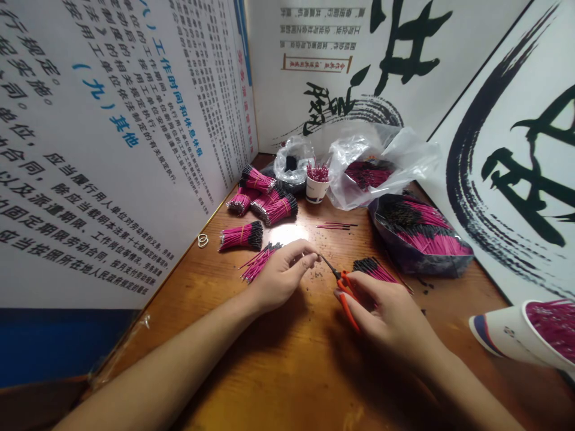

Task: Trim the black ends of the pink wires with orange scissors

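Observation:
My right hand [386,311] is closed on small orange-handled scissors [344,286], whose dark blades point up-left toward my left hand. My left hand [281,272] pinches a thin piece between thumb and forefinger right at the blade tips; the piece is too small to name. A loose fan of pink wires with black ends [258,262] lies under my left hand. Another loose bunch of wires [375,269] lies just behind my right hand. Both hands rest on the wooden table [291,359].
Banded bundles of pink wires [265,200] are piled at the back left, one bundle [240,235] lying apart. A paper cup of wires [317,182], clear plastic bags [381,164], a dark bag of wires [417,233], a rubber band [203,240] and a tipped cup [530,335] surround them. Printed boards wall the table.

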`<act>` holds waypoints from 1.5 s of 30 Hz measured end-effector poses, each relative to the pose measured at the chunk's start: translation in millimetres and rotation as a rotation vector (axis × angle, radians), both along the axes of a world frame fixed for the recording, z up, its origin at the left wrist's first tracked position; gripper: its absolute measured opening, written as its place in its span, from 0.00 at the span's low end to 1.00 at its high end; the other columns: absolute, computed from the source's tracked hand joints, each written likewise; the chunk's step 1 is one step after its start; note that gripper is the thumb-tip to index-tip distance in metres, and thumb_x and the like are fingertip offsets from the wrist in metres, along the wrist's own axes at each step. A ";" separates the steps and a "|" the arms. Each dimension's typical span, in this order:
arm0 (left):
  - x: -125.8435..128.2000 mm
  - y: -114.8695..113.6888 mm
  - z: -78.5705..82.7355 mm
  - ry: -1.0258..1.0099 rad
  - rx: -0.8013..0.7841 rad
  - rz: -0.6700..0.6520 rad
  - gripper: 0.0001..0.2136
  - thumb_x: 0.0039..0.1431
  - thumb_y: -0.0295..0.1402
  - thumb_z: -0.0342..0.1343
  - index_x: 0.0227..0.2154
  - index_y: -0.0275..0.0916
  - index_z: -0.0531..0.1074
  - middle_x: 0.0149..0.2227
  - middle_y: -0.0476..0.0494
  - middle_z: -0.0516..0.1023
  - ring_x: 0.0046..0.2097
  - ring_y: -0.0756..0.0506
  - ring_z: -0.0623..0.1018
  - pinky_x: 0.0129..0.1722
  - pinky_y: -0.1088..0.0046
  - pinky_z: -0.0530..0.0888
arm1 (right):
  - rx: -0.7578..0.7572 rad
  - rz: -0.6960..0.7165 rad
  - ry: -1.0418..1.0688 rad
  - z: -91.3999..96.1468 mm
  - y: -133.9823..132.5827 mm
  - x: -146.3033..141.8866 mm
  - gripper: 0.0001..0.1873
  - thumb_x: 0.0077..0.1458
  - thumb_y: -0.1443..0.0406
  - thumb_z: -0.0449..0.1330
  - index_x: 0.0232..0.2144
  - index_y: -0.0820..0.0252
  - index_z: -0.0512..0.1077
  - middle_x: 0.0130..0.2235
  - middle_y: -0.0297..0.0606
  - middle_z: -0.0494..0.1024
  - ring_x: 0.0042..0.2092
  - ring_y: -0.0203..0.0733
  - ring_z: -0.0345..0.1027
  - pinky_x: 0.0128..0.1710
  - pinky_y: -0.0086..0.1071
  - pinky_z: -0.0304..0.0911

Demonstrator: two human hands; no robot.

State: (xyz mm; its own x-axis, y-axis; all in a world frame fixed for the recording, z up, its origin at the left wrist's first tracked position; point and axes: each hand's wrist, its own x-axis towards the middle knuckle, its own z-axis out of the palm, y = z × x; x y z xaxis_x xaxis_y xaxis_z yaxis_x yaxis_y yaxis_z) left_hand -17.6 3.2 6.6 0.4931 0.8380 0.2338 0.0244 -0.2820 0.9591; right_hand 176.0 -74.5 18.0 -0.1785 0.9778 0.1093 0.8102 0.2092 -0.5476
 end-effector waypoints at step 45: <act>-1.1 -2.3 -9.2 -0.028 -0.047 0.072 0.08 0.63 0.37 0.55 0.35 0.37 0.70 0.30 0.50 0.70 0.30 0.52 0.69 0.30 0.77 0.65 | 0.052 -0.025 -0.010 -1.5 -0.8 -0.7 0.11 0.60 0.59 0.55 0.30 0.57 0.72 0.21 0.30 0.70 0.23 0.35 0.61 0.24 0.28 0.52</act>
